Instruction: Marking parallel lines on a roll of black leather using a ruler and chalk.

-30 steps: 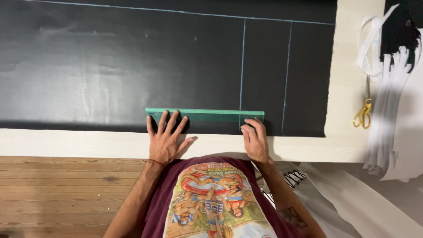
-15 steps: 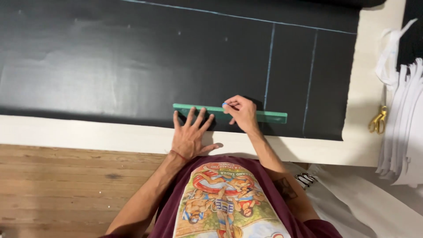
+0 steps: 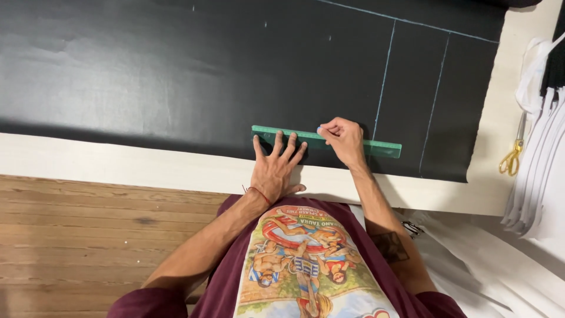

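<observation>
The green ruler (image 3: 326, 141) lies flat on the black sheet (image 3: 176, 70), close to the near edge of the white bench (image 3: 118, 165), its long axis running along that edge from left to right. Nearest the person, the left hand (image 3: 275, 171) presses down on the ruler's left end, palm on the sheet's near margin and fingers spread wide and flat, clamped on nothing. Just beyond and to the right, the right hand (image 3: 344, 140) sits over the ruler's middle, its grip pinched together on a small marking piece, probably chalk, too small to tell for sure; the tip meets the ruler's far edge. The ruler's free length stretches away from this hand toward the bench's right edge, so the right hand is the nearer one to that unmarked stretch. Farther back, two pale chalk lines (image 3: 384, 70) cross the sheet from near to far. At the right edge lie yellow-handled scissors (image 3: 511, 159) and a stack of white sheets (image 3: 538, 171).
</observation>
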